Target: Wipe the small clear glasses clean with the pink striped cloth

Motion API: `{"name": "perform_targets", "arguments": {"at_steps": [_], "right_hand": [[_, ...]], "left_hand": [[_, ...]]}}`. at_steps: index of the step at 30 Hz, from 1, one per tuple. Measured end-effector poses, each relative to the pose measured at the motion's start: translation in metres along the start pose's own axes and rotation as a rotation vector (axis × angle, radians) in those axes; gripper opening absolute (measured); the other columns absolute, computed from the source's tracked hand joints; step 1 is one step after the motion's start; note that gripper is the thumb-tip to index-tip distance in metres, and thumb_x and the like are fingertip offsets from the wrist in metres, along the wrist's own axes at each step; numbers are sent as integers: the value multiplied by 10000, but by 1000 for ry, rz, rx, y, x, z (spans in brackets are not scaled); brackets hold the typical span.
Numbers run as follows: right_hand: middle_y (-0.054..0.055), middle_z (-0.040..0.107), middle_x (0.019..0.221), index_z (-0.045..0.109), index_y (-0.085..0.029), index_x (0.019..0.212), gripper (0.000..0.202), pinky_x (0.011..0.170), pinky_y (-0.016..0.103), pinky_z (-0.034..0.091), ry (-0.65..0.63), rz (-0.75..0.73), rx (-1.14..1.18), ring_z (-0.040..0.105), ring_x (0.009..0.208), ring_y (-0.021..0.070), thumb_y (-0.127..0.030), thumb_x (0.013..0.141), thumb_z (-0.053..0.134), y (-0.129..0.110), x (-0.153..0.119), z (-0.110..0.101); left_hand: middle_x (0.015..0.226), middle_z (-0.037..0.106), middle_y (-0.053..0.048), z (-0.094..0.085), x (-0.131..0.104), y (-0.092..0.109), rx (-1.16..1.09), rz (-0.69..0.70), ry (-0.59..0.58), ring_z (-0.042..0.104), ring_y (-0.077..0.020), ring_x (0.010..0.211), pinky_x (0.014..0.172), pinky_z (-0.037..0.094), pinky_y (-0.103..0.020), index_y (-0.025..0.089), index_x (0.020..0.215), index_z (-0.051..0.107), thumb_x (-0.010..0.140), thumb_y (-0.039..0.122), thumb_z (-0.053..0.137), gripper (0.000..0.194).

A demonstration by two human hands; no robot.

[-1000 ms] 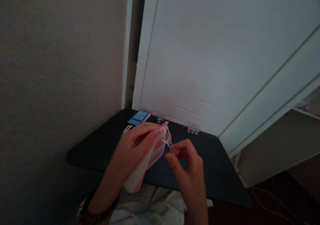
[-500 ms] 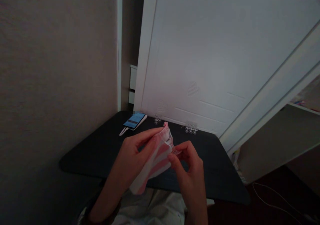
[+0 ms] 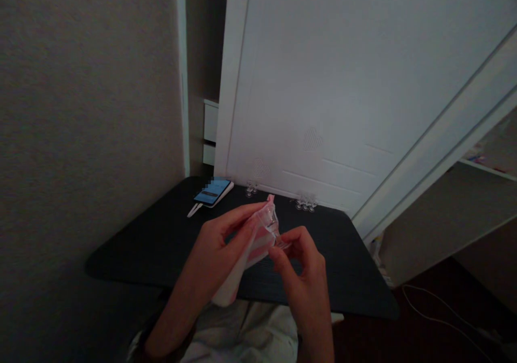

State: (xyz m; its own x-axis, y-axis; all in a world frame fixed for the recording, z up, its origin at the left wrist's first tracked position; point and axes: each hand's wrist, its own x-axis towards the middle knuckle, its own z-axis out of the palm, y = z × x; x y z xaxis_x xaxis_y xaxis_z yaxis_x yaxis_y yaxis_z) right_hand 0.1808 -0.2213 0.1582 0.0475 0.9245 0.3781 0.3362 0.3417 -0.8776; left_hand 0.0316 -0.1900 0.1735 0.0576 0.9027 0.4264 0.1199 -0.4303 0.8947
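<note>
A pink-and-white striped bag, thin and soft, hangs over the near part of the dark table. My left hand is closed on its upper left side, thumb and fingers pinching the material. At the bag's right side, my right hand pinches a small clear plastic piece between thumb and forefinger. Part of that piece reaches into the bag's mouth. Small clear pieces stand in two groups at the table's back edge, a left group and a right group.
The dark table stands against a white panel. A phone with a lit screen rests on a white object at the back left, beside a white cable. A wall rises at the left. Another cable lies on the floor at right.
The whole view has shifted slightly. The bag's lower part hangs narrower and has swung a little; both hands keep nearly the same pose and hold.
</note>
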Motion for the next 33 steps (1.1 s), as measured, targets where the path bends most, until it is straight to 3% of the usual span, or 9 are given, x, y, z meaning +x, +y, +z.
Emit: {"name": "perform_targets", "arguments": {"at_steps": [33], "right_hand": [[-40,574,678,510,-207,821,103,579,228,408,-3,13,-23,544,614,114,-277,813,584,-3,-1,1]], "left_hand": [[1154,669,-27,0,1,1,15,4,-8,629,-217,1017,858,498,-274,233,1137,643,837,324,555,325]]}}
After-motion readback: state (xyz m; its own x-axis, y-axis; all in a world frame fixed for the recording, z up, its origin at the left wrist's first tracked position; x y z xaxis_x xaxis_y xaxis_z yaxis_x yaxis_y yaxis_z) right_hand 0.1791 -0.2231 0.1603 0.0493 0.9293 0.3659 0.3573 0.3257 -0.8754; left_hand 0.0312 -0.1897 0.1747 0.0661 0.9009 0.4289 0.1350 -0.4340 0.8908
